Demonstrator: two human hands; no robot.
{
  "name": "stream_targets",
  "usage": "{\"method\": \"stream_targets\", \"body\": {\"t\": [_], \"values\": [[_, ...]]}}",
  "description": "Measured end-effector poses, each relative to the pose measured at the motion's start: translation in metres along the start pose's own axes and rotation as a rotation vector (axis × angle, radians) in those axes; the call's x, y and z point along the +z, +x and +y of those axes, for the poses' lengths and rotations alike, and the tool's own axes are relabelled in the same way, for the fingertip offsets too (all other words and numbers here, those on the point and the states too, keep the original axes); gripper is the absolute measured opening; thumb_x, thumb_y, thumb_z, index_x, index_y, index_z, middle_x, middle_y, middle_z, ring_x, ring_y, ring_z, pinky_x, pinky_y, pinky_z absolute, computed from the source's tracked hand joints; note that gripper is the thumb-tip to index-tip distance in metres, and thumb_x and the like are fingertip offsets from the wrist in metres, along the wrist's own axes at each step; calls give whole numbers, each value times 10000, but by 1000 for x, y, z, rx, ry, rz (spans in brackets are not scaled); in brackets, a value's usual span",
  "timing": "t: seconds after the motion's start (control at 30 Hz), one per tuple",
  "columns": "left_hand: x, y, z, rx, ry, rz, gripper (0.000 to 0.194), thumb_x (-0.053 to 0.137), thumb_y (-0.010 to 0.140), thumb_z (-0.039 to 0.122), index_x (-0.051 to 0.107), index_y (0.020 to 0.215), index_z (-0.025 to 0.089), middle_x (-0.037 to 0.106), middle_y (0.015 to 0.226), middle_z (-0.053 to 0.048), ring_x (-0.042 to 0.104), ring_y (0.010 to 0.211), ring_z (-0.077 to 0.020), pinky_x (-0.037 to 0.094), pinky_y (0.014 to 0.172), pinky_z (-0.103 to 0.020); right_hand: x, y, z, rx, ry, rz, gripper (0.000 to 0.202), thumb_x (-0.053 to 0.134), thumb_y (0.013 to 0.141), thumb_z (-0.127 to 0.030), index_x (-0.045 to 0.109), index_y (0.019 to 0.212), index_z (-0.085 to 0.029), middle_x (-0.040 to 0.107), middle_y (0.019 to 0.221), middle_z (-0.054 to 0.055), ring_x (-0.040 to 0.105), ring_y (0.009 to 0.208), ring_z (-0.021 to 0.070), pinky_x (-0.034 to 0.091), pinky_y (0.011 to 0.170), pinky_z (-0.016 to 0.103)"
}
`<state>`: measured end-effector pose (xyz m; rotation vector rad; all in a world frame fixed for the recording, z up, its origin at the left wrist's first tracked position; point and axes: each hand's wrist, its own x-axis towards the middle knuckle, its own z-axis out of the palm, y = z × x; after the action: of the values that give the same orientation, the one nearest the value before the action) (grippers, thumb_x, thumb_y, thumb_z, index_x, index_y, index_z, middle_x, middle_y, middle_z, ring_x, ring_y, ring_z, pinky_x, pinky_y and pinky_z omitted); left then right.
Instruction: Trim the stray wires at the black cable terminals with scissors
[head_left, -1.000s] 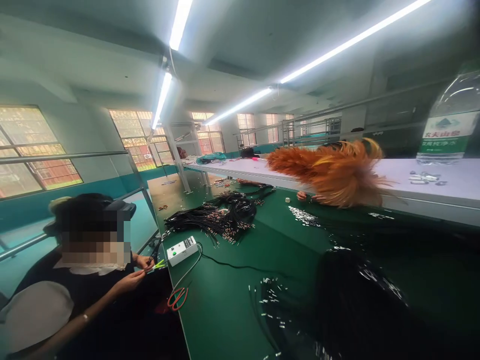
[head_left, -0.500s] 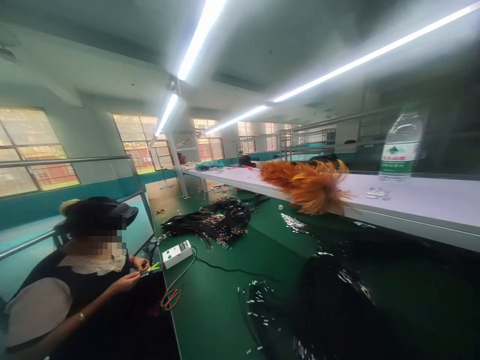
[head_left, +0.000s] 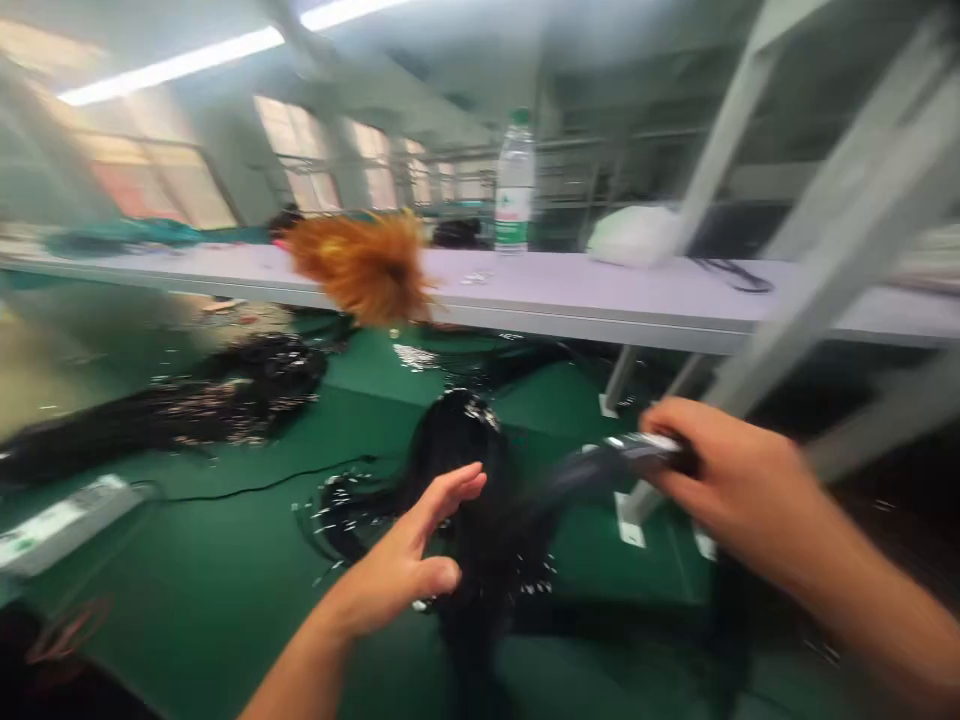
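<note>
My right hand (head_left: 712,455) is closed around one end of a bundle of black cables (head_left: 592,470) with silvery tips, held above the green table (head_left: 247,560). The rest of that bundle is smeared by motion. My left hand (head_left: 409,555) is open, thumb and fingers apart, over a large pile of black cables (head_left: 457,440) with small shiny ends. Whether it touches the pile is hard to tell.
A second heap of black cables (head_left: 187,405) and a white box (head_left: 67,525) with a cord lie left. On the raised shelf (head_left: 585,290) stand an orange feather duster (head_left: 367,265), a bottle (head_left: 514,190) and a white bag (head_left: 634,235). Grey posts (head_left: 847,230) rise at right.
The view has swung to the right, and the person at the left has mostly left it. Both my hands have come into view, the right one holding a cable bundle.
</note>
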<state>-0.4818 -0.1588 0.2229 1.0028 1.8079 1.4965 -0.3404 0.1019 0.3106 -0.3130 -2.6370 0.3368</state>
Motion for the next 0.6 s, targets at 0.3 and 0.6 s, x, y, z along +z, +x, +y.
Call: {"method": "stream_targets", "body": {"t": [0.3, 0.6], "values": [[-23, 15, 24, 105, -398, -56, 803, 460, 725, 719, 475, 1263, 122, 623, 1143, -166, 542, 1059, -389, 372, 917, -535, -28, 63, -50, 119, -109, 168, 252, 608, 806, -393, 468, 670, -233, 464, 542, -26, 471, 504, 164, 311, 473, 290], [-57, 25, 59, 185, -564, 104, 188, 639, 774, 248, 617, 938, 158, 497, 555, 46, 409, 434, -53, 357, 460, -192, -9, 67, -91, 246, 352, 256, 142, 632, 759, -221, 520, 679, -189, 485, 513, -44, 495, 451, 121, 382, 441, 271]]}}
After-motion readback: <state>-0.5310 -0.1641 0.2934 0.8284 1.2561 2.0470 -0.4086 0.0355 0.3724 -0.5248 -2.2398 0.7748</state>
